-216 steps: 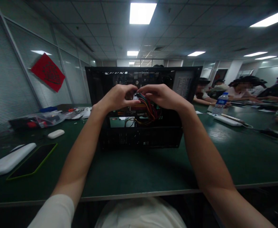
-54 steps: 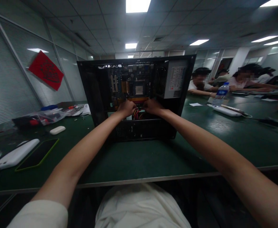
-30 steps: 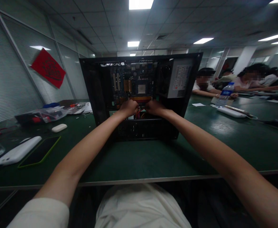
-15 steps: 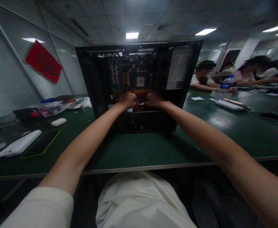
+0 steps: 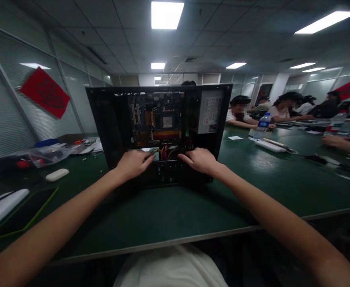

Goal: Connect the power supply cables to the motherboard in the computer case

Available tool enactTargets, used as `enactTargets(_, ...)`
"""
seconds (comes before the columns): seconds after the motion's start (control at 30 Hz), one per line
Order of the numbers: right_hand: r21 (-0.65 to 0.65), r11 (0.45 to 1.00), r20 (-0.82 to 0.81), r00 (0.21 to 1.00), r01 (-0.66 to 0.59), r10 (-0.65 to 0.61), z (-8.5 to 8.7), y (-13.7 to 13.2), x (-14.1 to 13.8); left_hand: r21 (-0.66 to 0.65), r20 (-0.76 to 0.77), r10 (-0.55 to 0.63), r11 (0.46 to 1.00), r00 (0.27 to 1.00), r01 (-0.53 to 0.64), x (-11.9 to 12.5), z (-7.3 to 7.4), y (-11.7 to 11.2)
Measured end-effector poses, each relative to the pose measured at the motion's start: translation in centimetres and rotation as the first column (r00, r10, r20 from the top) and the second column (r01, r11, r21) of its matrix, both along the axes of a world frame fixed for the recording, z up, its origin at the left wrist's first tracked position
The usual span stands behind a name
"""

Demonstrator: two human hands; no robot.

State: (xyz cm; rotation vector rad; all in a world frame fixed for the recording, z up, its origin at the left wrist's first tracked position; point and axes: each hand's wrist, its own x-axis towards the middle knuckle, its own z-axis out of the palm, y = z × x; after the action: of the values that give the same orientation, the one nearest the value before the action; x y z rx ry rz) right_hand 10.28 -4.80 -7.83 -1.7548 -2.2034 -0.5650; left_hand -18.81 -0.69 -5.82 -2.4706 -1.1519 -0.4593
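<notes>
Upright on the table stands a black open-sided computer case, facing me. Inside are a motherboard, a grey power supply at the upper right, and a bundle of coloured cables low in the middle. My left hand curls over the case's lower rail left of the cables, thumb in front. To the right of the cables my right hand holds the same rail, thumb pointing inward. Fingertips of both hands are partly hidden inside the case.
On the left lie a white earbud case, a green-edged phone, a white device and a plastic bag of parts. A bottle and a power strip are to the right. Several people sit beyond.
Both hands have left the spot by the cables, where they were closed near each other. They have spread apart onto the lower rail. The view has tilted up.
</notes>
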Motion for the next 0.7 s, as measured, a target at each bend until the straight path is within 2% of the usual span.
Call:
enactTargets(0.13,0.053,0.998,0.116,0.992,0.042,-0.048,-1.9,-1.1,1.0,0.091,-0.161,0.034,0.996,0.986,-0.020,-2.9,-1.6,-1.8)
enactTargets(0.3,0.105,0.994,0.107,0.993,0.031,-0.042,-2.4,-0.5,1.3,0.140,-0.112,0.153,0.981,0.982,-0.136,-2.5,-2.1,-1.6)
enactTargets(0.43,0.130,0.991,0.108,0.994,0.021,-0.036,-2.5,-0.1,1.5,0.117,-0.150,0.140,0.985,0.979,-0.123,-2.2,-1.7,-1.5)
enactTargets(0.7,0.172,0.985,0.143,0.989,0.012,-0.037,-2.4,0.6,2.2,0.019,-0.296,0.142,0.990,0.944,-0.143,-1.4,0.2,-1.8)
